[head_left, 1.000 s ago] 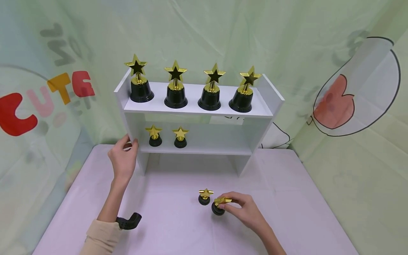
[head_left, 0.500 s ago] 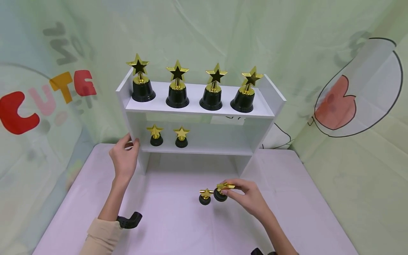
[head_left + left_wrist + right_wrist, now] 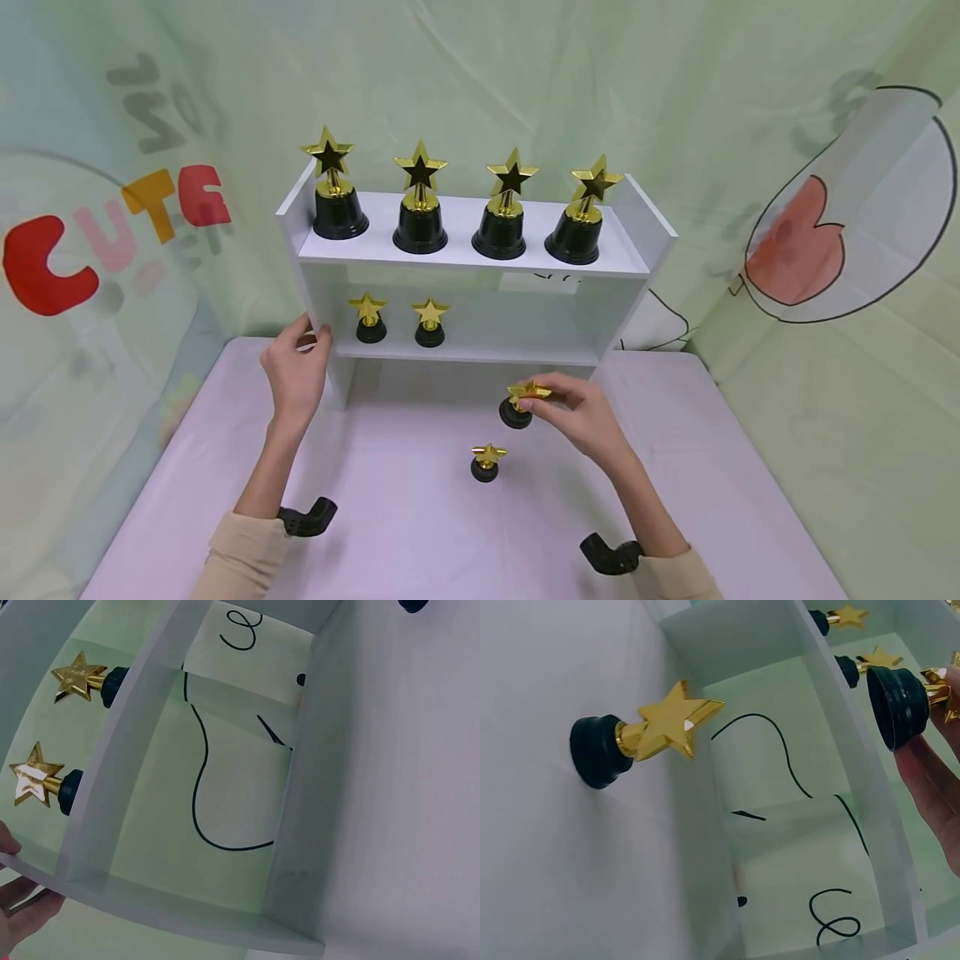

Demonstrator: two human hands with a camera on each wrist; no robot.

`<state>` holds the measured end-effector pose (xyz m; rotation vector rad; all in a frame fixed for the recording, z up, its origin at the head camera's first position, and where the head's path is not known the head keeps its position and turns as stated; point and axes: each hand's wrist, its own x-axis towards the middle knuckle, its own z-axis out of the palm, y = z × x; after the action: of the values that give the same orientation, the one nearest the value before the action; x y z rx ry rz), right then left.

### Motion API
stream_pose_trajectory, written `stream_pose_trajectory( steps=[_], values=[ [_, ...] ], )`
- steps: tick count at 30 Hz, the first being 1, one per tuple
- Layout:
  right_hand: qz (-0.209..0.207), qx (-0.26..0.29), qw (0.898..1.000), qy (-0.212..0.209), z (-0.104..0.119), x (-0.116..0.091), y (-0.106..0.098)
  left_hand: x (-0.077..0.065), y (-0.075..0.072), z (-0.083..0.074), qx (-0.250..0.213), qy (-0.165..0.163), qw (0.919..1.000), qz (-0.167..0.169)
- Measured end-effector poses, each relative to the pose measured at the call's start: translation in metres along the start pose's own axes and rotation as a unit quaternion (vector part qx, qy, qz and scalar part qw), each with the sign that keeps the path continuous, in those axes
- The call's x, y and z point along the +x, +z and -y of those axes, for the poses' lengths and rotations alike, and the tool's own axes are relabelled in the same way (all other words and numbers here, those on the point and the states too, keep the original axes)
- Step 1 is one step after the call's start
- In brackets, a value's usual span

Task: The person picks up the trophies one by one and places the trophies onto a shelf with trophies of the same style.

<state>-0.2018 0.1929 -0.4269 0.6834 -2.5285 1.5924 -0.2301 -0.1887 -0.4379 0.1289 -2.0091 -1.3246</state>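
Observation:
My right hand (image 3: 581, 414) pinches a small gold star trophy (image 3: 516, 412) by its star, raised off the table in front of the shelf's lower opening. In the right wrist view its black base (image 3: 897, 707) faces the camera, near the middle shelf board. A second small star trophy (image 3: 485, 465) stands upright on the table. My left hand (image 3: 296, 371) grips the left side panel of the white shelf (image 3: 480, 360), thumb and fingers on either side of the panel. Two small trophies stand on the middle board: one at left (image 3: 371, 320), another beside it (image 3: 430, 324).
On the top board stand several large star trophies (image 3: 420, 208) in a row between the raised side panels. A pale cloth covers the table (image 3: 420, 517). Green curtains (image 3: 480, 75) with painted shapes hang behind and at the sides. Each wrist wears a black camera (image 3: 611, 557).
My right hand has lifted the small trophy from the table and carried it forward, toward the shelf. The left hand stays on the side panel.

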Motion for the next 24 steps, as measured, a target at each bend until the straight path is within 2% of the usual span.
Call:
stream_pose_trajectory(
  steps=[7,15,24],
  values=[
    [-0.013,0.011,1.0,0.012,0.003,0.017,0.0,0.0,0.0,-0.001,0.006,0.002,1.0,-0.002],
    [-0.015,0.016,0.999,0.047,0.008,0.034,0.001,0.0,-0.001,-0.002,0.007,0.006,1.0,-0.001],
    [-0.015,0.006,0.998,0.059,0.009,0.058,0.004,0.0,-0.001,0.001,0.002,0.011,0.9999,-0.004]
  ],
)
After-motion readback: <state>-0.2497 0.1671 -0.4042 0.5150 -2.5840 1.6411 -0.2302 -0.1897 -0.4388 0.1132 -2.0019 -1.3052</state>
